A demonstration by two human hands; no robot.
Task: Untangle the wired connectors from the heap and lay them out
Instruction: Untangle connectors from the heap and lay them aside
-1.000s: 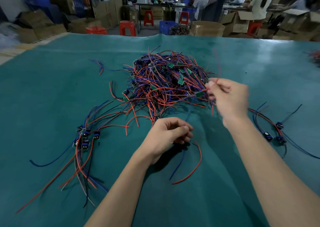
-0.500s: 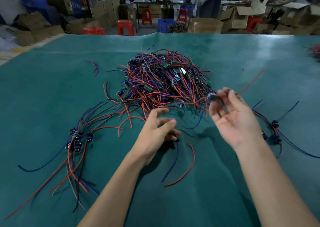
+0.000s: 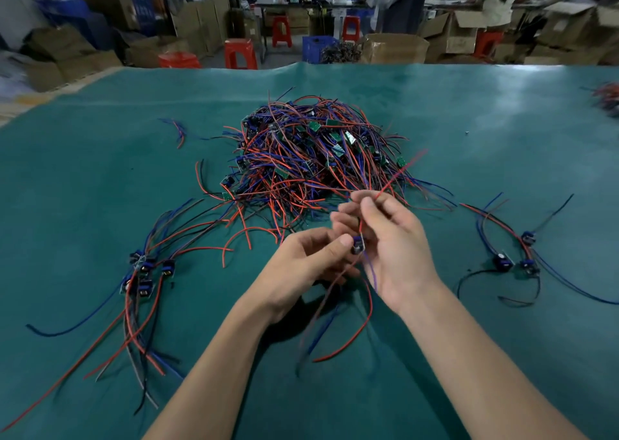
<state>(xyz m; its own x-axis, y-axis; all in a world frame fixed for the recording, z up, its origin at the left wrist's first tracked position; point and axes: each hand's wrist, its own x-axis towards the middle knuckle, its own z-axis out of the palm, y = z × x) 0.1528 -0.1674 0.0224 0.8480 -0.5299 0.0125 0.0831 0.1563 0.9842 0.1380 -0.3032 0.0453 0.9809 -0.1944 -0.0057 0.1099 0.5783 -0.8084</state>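
Fingers on both hands were curled in close together, right in front of the heap (image 3: 318,161). The left hand (image 3: 301,272) had its thumb and forefinger pinched on a small blue connector (image 3: 357,246), a blocky little thing with thin wires trailing off it. The right hand (image 3: 392,248) sat just beside it, palm turned inward, fingers bent and pinching a thin red wire (image 3: 398,174) that stuck up and away to the right, a bit blurred at the tip. Whether that wire belonged to the same connector, I couldn't tell for sure. A purple-blue wire hung down between the two hands, plus a loose red loop and a blue strand lying on the cloth underneath.

That heap was a domed mess of skinny red, blue and black insulated wires, with small flat green circuit boards poking out near the top. It sat on a teal mat (image 3: 83,171), smooth with a slight sheen and a few soft wrinkles.

Off to the left lay a laid-out bunch (image 3: 144,272) of connectors, blue blocks clustered together with their long wires fanning toward the near edge. On the right was a smaller group (image 3: 516,258), a few blue connectors with wires curving out, well apart from the left bunch.

Past the far edge of the mat were brown cardboard boxes (image 3: 395,49), red plastic stools (image 3: 239,52) and a blue crate (image 3: 318,47).
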